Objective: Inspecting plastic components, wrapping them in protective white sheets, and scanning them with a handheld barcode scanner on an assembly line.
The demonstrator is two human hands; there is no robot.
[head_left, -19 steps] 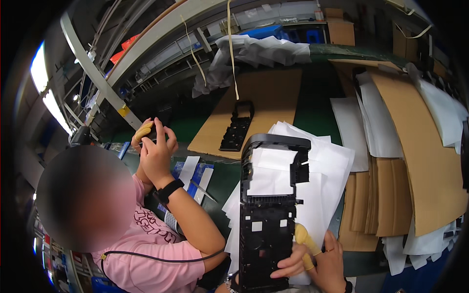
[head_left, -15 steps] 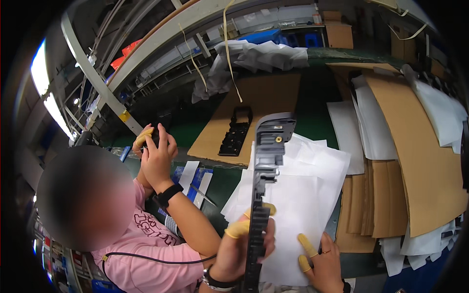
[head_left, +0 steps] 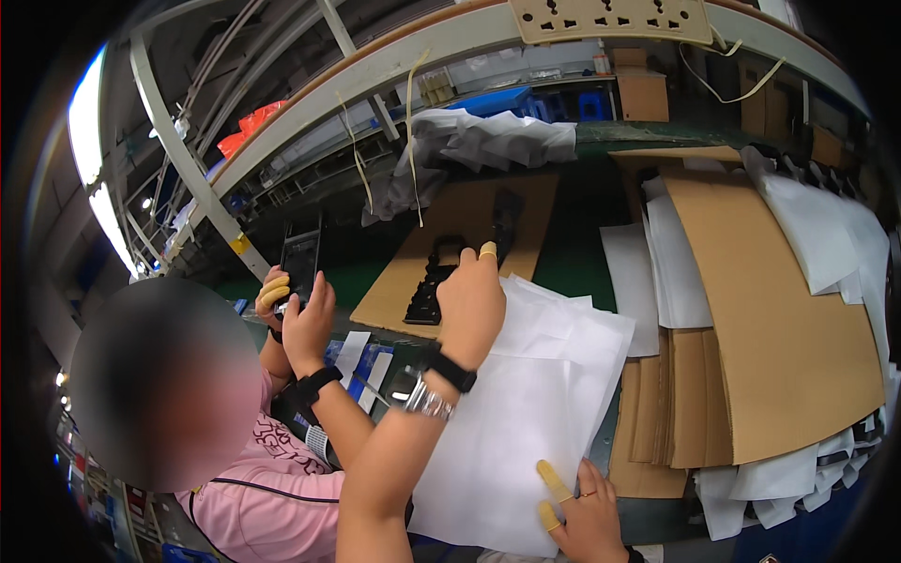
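Observation:
My left hand [head_left: 471, 296] reaches forward over the brown cardboard sheet [head_left: 389, 291]. It grips a long black plastic frame [head_left: 507, 220], blurred and partly hidden by my fingers. Left of that, a second black plastic frame [head_left: 424, 302] lies on the cardboard, partly covered by my hand. My right hand [head_left: 589, 521] rests with fingers apart on the near right part of a stack of white sheets [head_left: 497, 441]. Yellow finger covers show on both hands.
At my left, a person in a pink shirt [head_left: 282, 502] holds a dark rectangular frame [head_left: 300, 263]. Cardboard [head_left: 779, 319] layered with white sheets is piled at the right. Grey-white wrapping [head_left: 497, 136] lies at the back. A socket strip [head_left: 610, 21] hangs above.
My left hand has moved forward with the black frame, from upright over the white sheets to the cardboard. My right hand stays on the sheets. The neighbour's dark frame has come into view.

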